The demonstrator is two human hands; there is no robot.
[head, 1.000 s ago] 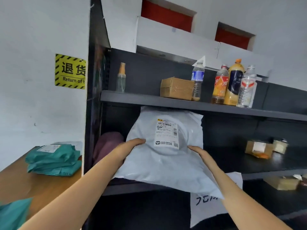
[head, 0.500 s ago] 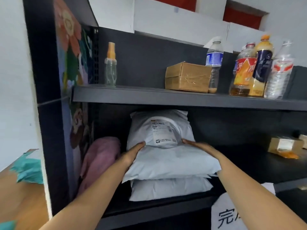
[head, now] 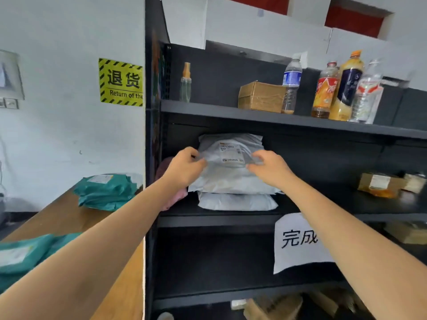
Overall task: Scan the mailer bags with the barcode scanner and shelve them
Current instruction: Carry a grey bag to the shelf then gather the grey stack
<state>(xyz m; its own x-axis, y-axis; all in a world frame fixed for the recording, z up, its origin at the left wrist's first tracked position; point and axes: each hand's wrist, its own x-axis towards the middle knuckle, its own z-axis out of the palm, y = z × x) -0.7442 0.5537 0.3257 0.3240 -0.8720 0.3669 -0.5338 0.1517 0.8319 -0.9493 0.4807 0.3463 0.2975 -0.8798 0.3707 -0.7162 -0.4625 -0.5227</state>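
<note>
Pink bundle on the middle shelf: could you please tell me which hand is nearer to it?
Left. The left hand overlaps the pink bundle, partly hiding it; the right hand is farther right, across the white mailer bag.

We find the upper mailer bag (head: 231, 179) lying on the lower mailer bag (head: 235, 202) near the middle shelf's (head: 219, 220) left end, a bundle (head: 174, 200) just left; a box (head: 261, 97) and bottles (head: 346, 88) stand on the shelf above (head: 231, 112).
</note>
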